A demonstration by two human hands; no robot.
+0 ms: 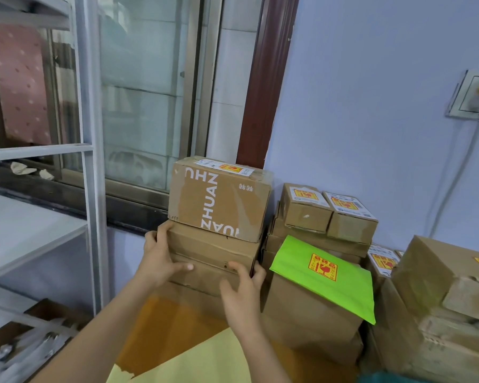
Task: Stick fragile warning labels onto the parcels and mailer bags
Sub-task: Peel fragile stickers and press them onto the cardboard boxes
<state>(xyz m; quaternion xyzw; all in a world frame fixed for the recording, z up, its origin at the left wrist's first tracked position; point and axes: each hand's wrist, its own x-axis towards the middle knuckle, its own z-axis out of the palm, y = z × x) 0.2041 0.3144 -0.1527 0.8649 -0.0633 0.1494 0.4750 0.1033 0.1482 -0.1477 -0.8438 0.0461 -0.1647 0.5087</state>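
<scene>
Parcels are stacked against the blue wall by the window, and the person has both hands on the lower box (213, 250) of the left stack. From where I stand, the left hand (158, 261) wraps its left end, thumb up on the top corner and fingers curled across the front face. The right hand (241, 288) grips the right front corner, fingers bent round the edge. Neither hand holds a label.

On top of that box sits the lettered box (219, 200), already carrying a red and yellow fragile sticker (233, 169) on its lid. It rests loose, and I'd say that is the main risk: if the lower box is pulled or tilted toward the person, the upper one could slide off, toward the window ledge or the floor.

Just to the right, touching or nearly so, stands another stack with a green mailer bag (324, 277) leaning across it, its sticker facing up. The right hand's knuckles are very close to that bag's corner. A shove sideways could nudge the bag off its slope, or shift the two small boxes (329, 211) perched above.

The lower box shows no sticker on the faces I can see; its top is covered. Dragging it out without lifting the load first looks likely to scuff or crush its dented front.
</scene>
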